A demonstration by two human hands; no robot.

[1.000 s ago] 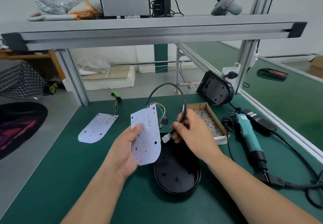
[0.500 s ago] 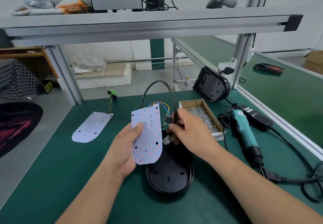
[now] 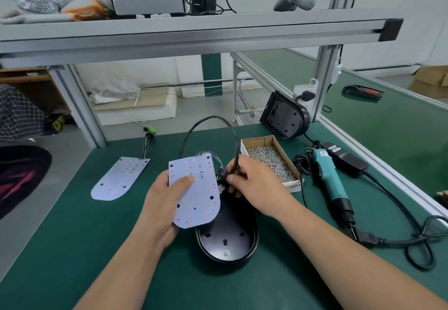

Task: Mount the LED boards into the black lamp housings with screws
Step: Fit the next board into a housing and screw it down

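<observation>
Black cable (image 3: 232, 140) now pinched nearer the LED board (image 3: 196, 193), right hand (image 3: 252, 179) fingers clenched on it beside the connector, left hand (image 3: 167, 200) gripping the board above the open lamp housing (image 3: 228, 242) — plugging-in looks imminent.

Two LED boards are counted: one (image 3: 196, 193) held up, one (image 3: 120, 179) flat on the bench. Two black lamp housings (image 3: 228, 242) (image 3: 284, 119), one box of screws (image 3: 270, 160) and one electric screwdriver (image 3: 331, 179) are seen.
</observation>
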